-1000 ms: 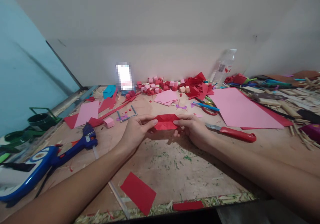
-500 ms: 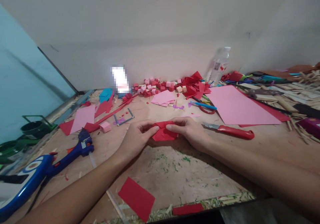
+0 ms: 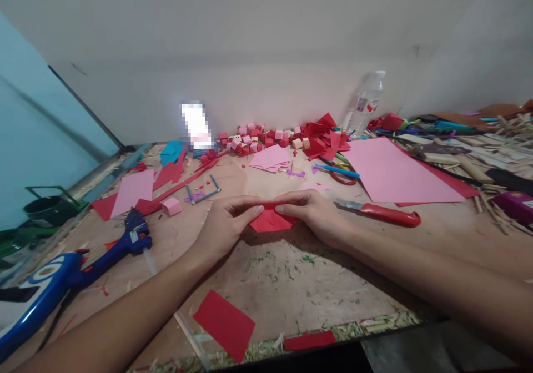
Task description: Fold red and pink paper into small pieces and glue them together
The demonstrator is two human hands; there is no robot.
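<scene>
Head camera: we see the left hand [image 3: 227, 223] and the right hand [image 3: 314, 217] meeting over the middle of the table [image 3: 325, 284], each pinching a folded red paper [image 3: 272, 222] between thumb and fingers. The paper lies between the two hands, its near edge widening toward us; how the fingers behind it sit, we cannot tell. Just right of the right hand we find a red-handled knife [image 3: 377, 213], and past it a large pink sheet [image 3: 403, 173]. Left of the left hand we have a blue glue gun [image 3: 135, 237] and a pink paper cube [image 3: 171, 206]. Nearer us lies a flat red rectangle [image 3: 225, 324]; against the back wall leans a clear bottle [image 3: 364, 106].
</scene>
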